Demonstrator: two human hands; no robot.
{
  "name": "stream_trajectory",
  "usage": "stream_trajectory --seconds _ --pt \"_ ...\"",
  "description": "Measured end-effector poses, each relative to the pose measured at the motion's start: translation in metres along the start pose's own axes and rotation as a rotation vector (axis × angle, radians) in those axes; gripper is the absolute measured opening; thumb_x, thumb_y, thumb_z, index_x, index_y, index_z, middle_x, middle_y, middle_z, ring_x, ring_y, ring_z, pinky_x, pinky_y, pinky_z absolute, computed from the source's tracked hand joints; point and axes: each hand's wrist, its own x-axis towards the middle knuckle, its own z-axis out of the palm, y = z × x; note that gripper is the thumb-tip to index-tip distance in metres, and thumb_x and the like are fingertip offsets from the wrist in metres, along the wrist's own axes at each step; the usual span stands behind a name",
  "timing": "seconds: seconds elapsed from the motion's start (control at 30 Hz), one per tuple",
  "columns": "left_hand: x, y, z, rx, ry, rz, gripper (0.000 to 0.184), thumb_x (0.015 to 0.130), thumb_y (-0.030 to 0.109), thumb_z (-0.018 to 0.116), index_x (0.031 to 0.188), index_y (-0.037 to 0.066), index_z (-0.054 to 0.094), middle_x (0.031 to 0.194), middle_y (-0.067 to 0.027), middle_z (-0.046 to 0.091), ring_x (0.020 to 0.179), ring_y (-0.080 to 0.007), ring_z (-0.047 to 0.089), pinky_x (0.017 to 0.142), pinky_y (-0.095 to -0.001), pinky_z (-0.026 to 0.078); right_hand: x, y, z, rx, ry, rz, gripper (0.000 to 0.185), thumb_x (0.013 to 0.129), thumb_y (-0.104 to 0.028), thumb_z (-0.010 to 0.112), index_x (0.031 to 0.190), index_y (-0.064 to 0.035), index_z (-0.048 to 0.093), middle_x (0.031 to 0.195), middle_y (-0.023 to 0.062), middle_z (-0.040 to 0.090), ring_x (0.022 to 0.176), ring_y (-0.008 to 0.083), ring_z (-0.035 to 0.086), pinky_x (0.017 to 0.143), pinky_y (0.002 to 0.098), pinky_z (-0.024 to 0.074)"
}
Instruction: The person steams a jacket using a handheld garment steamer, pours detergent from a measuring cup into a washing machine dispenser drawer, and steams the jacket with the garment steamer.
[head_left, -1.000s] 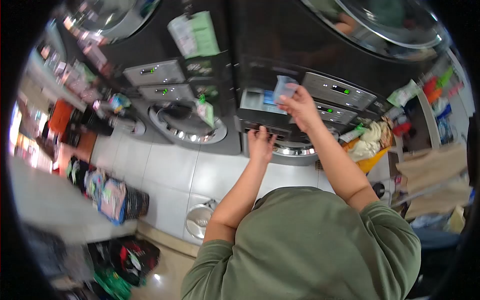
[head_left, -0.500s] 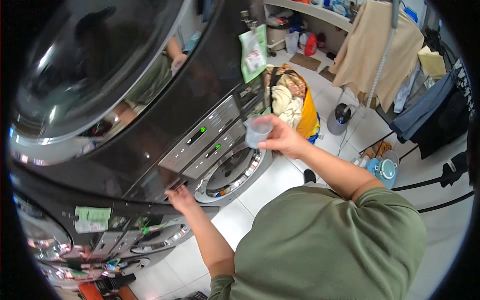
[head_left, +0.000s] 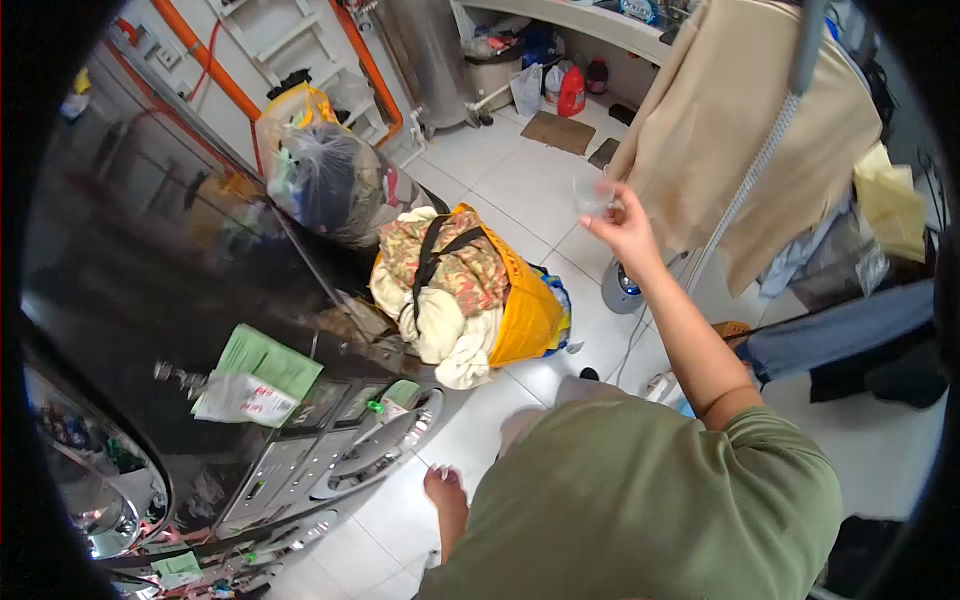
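my right hand pinches a clear cup between thumb and fingers — it lies left of the palm, well apart from my left hand, low near the washing machine. from here i can't tell that hand's grip or the cup's tilt. bare floor separates cup and laundry bag — beige cloth hangs rightward.
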Motion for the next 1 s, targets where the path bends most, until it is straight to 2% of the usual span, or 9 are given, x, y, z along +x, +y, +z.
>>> stream_trajectory --seconds 0.1,0.17,0.3,0.43,0.5,0.63,0.8,0.87,1.0 --pt "-0.063 -0.044 0.121 0.684 -0.461 0.074 0.021 0.096 0.011 0.058 0.116 0.005 0.059 0.089 -0.0109 0.065 0.07 -0.0228 0.063 0.063 -0.0345 0.052 0.086 0.005 -0.014 0.029 0.026 -0.039 0.06 0.079 -0.017 0.084 0.129 -0.0052 0.052 0.11 0.0037 0.06 0.082 0.01 0.057 0.073 0.0255 0.0477" --pt "-0.08 -0.044 0.19 1.247 -0.716 0.574 0.018 0.096 0.013 0.062 0.111 0.003 0.063 0.098 -0.0146 0.068 0.078 -0.0236 0.067 0.068 -0.0366 0.054 0.13 -0.008 -0.016 0.033 0.026 -0.04 0.061 0.079 -0.02 0.084 0.128 -0.0047 0.052 0.11 0.0024 0.06 0.081 0.0094 0.057 0.072 0.0252 0.0478" --pt "-0.059 -0.048 0.336 1.294 -0.875 1.061 0.017 0.096 0.013 0.06 0.107 0.002 0.067 0.1 -0.0183 0.067 0.09 -0.0353 0.066 0.081 -0.041 0.053 0.214 -0.026 -0.016 0.166 0.146 0.014 0.057 0.079 -0.022 0.084 0.124 -0.0048 0.053 0.109 0.0032 0.062 0.083 0.0109 0.058 0.071 0.0263 0.0485" --pt "-0.09 -0.06 0.528 0.954 -1.125 1.108 0.02 0.097 0.014 0.058 0.11 0.001 0.065 0.104 -0.0185 0.065 0.095 -0.0364 0.064 0.084 -0.0413 0.052 0.313 -0.029 -0.019 0.247 0.33 0.006 0.055 0.077 -0.021 0.086 0.12 -0.0034 0.055 0.107 0.0066 0.062 0.09 0.0168 0.061 0.075 0.03 0.0506" --pt "-0.094 -0.079 0.612 0.877 -1.312 0.856 0.023 0.097 0.016 0.059 0.113 0.001 0.064 0.108 -0.0181 0.063 0.096 -0.0342 0.065 0.084 -0.0399 0.052 0.368 -0.027 -0.021 0.258 0.48 -0.026 0.056 0.076 -0.02 0.086 0.12 -0.0026 0.056 0.108 0.0081 0.062 0.093 0.019 0.061 0.078 0.0318 0.0514" --pt "-0.076 -0.119 0.76 1.037 -1.457 0.866 0.027 0.098 0.021 0.06 0.116 0.003 0.064 0.112 -0.0159 0.062 0.096 -0.0286 0.066 0.086 -0.0365 0.053 0.516 0.029 -0.046 0.057 0.831 -0.117 0.073 0.071 -0.025 0.089 0.127 0.0038 0.052 0.118 0.0164 0.062 0.107 0.0281 0.061 0.091 0.0377 0.0488" --pt "0.054 -0.159 0.896 1.126 -1.674 0.597 0.034 0.096 0.023 0.061 0.121 0.0 0.062 0.121 -0.0168 0.064 0.106 -0.03 0.065 0.091 -0.0356 0.052 0.694 0.146 -0.159 -0.056 1.246 0.006 0.077 0.065 -0.027 0.091 0.124 0.0063 0.053 0.12 0.0212 0.062 0.11 0.0305 0.061 0.092 0.0397 0.0485" --pt "0.151 -0.165 0.899 1.454 -1.381 0.565 0.04 0.094 0.028 0.063 0.122 -0.001 0.062 0.116 -0.021 0.067 0.106 -0.0288 0.066 0.092 -0.0367 0.051 0.715 0.173 -0.221 -0.362 1.367 0.175 0.077 0.061 -0.039 0.09 0.118 0.0021 0.059 0.116 0.02 0.065 0.107 0.0324 0.064 0.093 0.0417 0.0496" --pt "0.264 -0.116 0.854 1.267 -0.775 -0.005 0.033 0.095 0.02 0.061 0.12 -0.002 0.058 0.105 -0.0133 0.066 0.085 -0.0212 0.062 0.072 -0.0337 0.053 0.748 0.198 -0.334 -0.548 1.383 0.262 0.075 0.064 -0.039 0.088 0.124 -0.0052 0.058 0.121 0.0187 0.062 0.113 0.0373 0.06 0.098 0.0459 0.0467"
